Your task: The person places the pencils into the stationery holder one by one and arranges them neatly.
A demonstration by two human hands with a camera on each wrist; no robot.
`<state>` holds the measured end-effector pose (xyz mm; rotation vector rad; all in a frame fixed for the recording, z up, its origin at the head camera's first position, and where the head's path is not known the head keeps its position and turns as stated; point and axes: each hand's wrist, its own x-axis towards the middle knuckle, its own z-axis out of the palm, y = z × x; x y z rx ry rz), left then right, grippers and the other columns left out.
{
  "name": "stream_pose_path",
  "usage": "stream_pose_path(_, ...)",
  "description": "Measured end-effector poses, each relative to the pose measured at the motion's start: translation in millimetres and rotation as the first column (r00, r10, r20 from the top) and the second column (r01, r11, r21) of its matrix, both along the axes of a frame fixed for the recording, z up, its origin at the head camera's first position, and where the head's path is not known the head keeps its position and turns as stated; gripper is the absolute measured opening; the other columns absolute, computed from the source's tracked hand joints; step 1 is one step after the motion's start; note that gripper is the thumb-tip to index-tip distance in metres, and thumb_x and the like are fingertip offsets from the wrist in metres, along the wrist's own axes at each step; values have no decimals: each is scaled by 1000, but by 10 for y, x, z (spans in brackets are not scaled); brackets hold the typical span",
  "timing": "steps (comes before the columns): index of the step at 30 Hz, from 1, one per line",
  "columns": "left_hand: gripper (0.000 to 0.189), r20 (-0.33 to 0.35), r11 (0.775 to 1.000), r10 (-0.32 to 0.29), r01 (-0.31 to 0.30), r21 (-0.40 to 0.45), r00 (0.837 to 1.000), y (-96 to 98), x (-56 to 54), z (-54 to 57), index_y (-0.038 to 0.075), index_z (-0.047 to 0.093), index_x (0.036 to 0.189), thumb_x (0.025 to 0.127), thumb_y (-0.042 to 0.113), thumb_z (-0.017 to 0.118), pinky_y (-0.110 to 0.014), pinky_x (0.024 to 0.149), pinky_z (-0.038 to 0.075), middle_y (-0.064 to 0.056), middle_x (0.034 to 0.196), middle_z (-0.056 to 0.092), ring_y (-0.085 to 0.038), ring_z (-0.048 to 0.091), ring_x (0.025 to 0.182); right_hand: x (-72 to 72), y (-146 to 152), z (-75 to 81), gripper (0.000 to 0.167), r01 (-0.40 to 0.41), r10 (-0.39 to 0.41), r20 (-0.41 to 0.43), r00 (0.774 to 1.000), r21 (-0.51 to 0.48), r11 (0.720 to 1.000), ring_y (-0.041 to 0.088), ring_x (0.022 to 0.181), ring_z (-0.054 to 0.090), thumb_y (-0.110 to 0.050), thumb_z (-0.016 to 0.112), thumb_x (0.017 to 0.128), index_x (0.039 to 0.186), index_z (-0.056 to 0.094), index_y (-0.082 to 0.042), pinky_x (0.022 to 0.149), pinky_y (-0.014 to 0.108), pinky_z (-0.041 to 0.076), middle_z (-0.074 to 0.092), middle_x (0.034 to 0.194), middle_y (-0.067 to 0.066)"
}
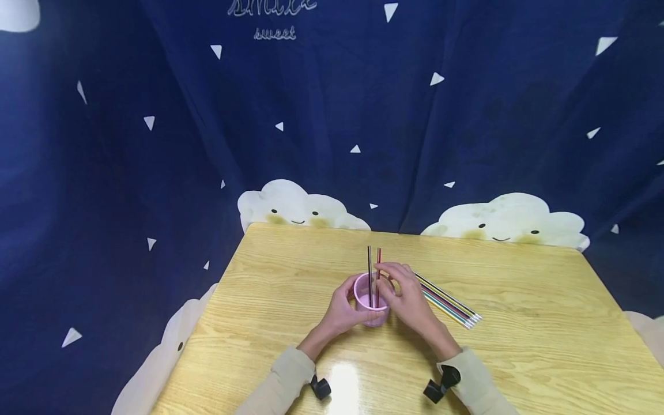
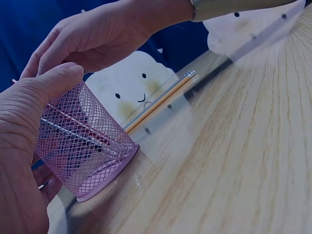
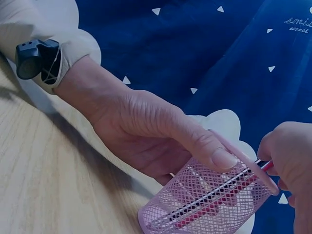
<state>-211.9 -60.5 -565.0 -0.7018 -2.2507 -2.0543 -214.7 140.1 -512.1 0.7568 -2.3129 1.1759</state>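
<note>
A pink, round cup of open mesh (image 1: 372, 322) is stood upright near the middle of a light wood-grain table (image 1: 539, 311). The cup is gripped by the left hand (image 1: 343, 312), whose thumb is laid across the near side and whose fingers are wrapped around the far side. Two slender pencils, one black (image 1: 369, 266) and one red (image 1: 378, 256), are contained in the cup; their upper ends are projected above the rim, and their lower lengths can be seen through the mesh. The red pencil is pinched between the thumb and fingers of the right hand (image 1: 408, 295), above the cup. A flat row of multicoloured pencils with silvery ends (image 1: 449, 304) is laid on the table, just beside the right hand. A dark blue curtain (image 1: 321, 98), printed with white triangles and smiling clouds, is hung behind the table.
</note>
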Motion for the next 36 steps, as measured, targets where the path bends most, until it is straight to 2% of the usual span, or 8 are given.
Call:
stream_pose_path(4, 85, 6, 1000, -2, 2, -1, 1000, 9, 5, 3, 11, 55, 146, 72, 13, 95, -52, 106, 53, -9, 135, 67, -28, 65, 120, 11, 20, 26, 37, -9, 9, 9, 1000, -3, 1000, 34, 105, 60, -5, 76, 92, 129, 71, -4, 89, 37, 45, 72, 128, 11)
stream_pose_path(14, 82, -1, 1000, 15, -15, -8, 1000, 3, 29, -13, 13, 57, 145, 72, 15, 95, -52, 103, 53, -6, 133, 68, -29, 65, 119, 22, 12, -3, 34, -69, 64, 78, 995, 65, 996, 25, 98, 53, -12, 72, 98, 132, 71, -10, 84, 35, 35, 69, 137, 8)
stream_pose_path(19, 83, -2, 1000, 16, -16, -14, 1000, 7, 19, 4, 13, 57, 146, 71, 15, 95, -49, 104, 54, -6, 133, 68, -27, 65, 118, -5, 55, 17, 31, -34, 32, 37, 999, 47, 998, 23, 102, 54, -10, 70, 99, 129, 72, -7, 84, 34, 38, 71, 133, 9)
stream_pose_path(25, 85, 2, 1000, 5, -6, 5, 1000, 17, -4, 16, 8, 55, 146, 71, 12, 94, -52, 105, 53, -13, 134, 67, -31, 65, 119, -30, 215, 57, 29, 26, -26, 18, 999, 1, 1000, 23, 107, 56, -7, 67, 100, 128, 71, -4, 88, 30, 42, 70, 134, 12)
stream_pose_path(32, 85, 20, 1000, 6, -7, 18, 1000, 11, 5, 29, 7, 56, 146, 70, 10, 95, -51, 106, 52, -13, 133, 68, -32, 65, 119, 31, 481, -100, 29, 59, -60, 19, 998, 32, 998, 27, 104, 58, -2, 66, 99, 128, 70, 1, 87, 30, 43, 69, 133, 18)
stream_pose_path(36, 86, -4, 1000, 22, -22, -7, 1000, -1, 10, 13, 9, 57, 146, 69, 13, 96, -50, 102, 54, -13, 131, 68, -32, 66, 115, 73, 593, -209, 30, 82, -85, 35, 996, 70, 994, 28, 104, 56, 1, 67, 97, 127, 71, 0, 85, 31, 39, 66, 136, 22)
